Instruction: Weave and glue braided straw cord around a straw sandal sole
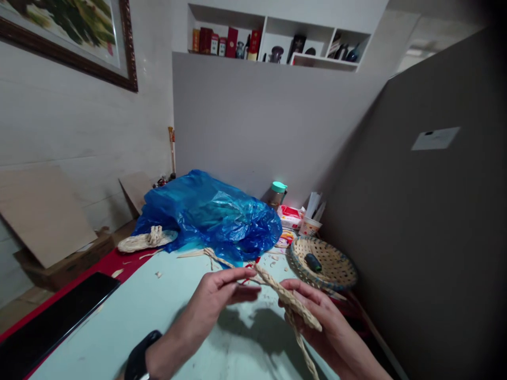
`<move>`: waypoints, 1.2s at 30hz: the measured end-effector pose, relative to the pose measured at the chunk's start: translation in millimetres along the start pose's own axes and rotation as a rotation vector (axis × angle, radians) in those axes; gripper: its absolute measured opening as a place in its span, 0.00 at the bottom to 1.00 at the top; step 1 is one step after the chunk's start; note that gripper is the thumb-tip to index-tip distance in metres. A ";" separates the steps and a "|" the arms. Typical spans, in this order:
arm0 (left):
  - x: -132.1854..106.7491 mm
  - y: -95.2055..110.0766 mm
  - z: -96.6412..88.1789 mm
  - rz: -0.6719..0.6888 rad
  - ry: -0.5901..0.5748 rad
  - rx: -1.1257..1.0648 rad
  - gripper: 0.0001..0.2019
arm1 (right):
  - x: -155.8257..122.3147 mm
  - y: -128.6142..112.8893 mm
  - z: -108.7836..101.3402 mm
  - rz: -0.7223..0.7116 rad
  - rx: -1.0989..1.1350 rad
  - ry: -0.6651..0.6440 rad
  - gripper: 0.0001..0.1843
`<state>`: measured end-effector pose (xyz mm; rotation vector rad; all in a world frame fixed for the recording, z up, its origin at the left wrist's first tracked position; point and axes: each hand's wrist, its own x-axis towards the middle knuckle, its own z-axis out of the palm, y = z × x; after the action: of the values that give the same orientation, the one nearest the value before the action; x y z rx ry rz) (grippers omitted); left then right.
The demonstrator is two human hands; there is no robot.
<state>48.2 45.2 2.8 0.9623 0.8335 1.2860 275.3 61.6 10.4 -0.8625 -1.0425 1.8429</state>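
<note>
My right hand (317, 316) is wrapped round a woven straw sole (291, 301), held tilted above the table and seen nearly edge-on. From its underside a braided straw cord (301, 345) hangs down past my palm. My left hand (227, 290) reaches to the far, narrow end of the sole with fingers stretched out and apart, the index fingertip touching that end. Loose straw strands (214, 256) lie beyond the left hand, and a bit of red cord (247, 274) shows behind its fingers. A straw sandal (146, 240) rests at the table's far left.
A blue plastic bag (214, 211) covers the back of the pale table (130, 316). A woven basket (336, 264) holding a dark object (312, 262) stands right, near a paper cup (310, 227), tissue pack (291, 215) and lidded bottle (278, 194). A black flat panel (59, 322) lies left.
</note>
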 end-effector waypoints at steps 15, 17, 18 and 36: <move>-12.4 -9.0 14.1 -0.115 -0.052 0.223 0.13 | 5.7 2.0 0.0 -0.144 -0.042 0.065 0.20; -15.0 -12.6 17.6 -0.143 -0.051 0.211 0.16 | 5.3 2.8 0.2 -0.191 -0.113 0.082 0.17; -15.9 -13.4 20.2 -0.153 -0.053 0.196 0.16 | 4.9 3.2 0.6 -0.224 -0.156 0.092 0.16; -16.2 -10.0 28.9 -0.113 0.009 0.084 0.09 | -17.5 7.2 29.0 -0.565 -0.791 0.145 0.03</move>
<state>76.7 25.7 4.5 0.9628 0.9421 1.1660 255.8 34.3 18.9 -0.9797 -1.7416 0.8676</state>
